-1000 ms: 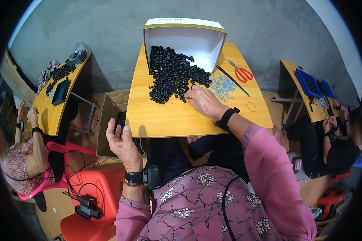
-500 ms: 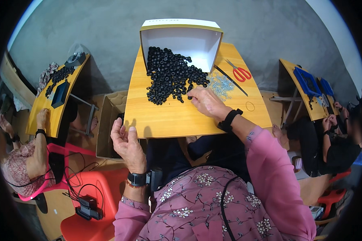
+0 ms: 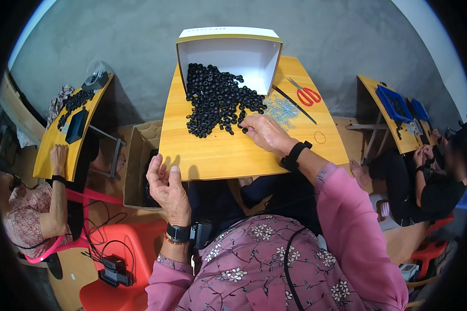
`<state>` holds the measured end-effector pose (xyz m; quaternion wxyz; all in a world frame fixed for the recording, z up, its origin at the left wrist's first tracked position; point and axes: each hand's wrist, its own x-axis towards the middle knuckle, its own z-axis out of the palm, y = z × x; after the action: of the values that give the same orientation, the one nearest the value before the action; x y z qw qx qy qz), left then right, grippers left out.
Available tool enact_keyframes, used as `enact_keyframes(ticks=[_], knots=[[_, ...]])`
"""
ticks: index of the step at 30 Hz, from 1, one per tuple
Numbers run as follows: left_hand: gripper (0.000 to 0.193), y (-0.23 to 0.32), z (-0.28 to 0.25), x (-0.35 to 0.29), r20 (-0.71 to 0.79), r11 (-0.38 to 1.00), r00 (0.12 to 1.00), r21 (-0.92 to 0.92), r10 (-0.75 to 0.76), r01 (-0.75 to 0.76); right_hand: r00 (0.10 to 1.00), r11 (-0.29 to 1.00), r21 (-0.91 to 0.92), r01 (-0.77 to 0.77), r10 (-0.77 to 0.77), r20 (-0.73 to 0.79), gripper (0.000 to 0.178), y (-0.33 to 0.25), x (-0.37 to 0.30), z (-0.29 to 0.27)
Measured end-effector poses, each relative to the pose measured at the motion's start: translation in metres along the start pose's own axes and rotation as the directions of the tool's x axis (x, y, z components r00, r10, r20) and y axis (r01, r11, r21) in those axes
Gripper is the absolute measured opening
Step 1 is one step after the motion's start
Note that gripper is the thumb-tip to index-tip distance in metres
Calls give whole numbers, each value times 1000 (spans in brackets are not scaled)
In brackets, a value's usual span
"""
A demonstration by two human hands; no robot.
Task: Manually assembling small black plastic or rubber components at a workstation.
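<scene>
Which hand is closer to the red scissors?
Right. The right hand is at the black pieces, left of and below the red scissors in the picture; the left hand is farther away, by the near edge of the table.

We see a yellow wood bench (image 3: 218,163) with a shiny top. At its far end, a big box (image 3: 254,58) lies on its side, with its open face turned to us. Lots of little round black pieces (image 3: 213,101) spill out of it onto the left and middle of the bench. Just right of them we see a patch of tiny pale bits (image 3: 281,111). A thin black stick (image 3: 296,105) lies at a slant beside that patch. Farther right are scissors (image 3: 310,96) with red handles. Nearer to us, on the right, lies a thin brown ring (image 3: 315,137).
</scene>
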<state>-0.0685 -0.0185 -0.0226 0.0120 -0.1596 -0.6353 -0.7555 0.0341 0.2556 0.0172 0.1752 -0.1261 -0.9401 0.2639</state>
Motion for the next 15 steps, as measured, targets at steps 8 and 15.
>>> enact_keyframes(ticks=[8, 15], knots=[[37, 8, 3, -6, 60, 998, 998, 70, -2, -2, 996, 981, -181, 75, -65, 62, 16, 0, -14, -8], [25, 27, 30, -31, 488, 914, 842, -189, -231, 360, 983, 795, 582, -173, 106, 147, 14, -54, -55, 1]])
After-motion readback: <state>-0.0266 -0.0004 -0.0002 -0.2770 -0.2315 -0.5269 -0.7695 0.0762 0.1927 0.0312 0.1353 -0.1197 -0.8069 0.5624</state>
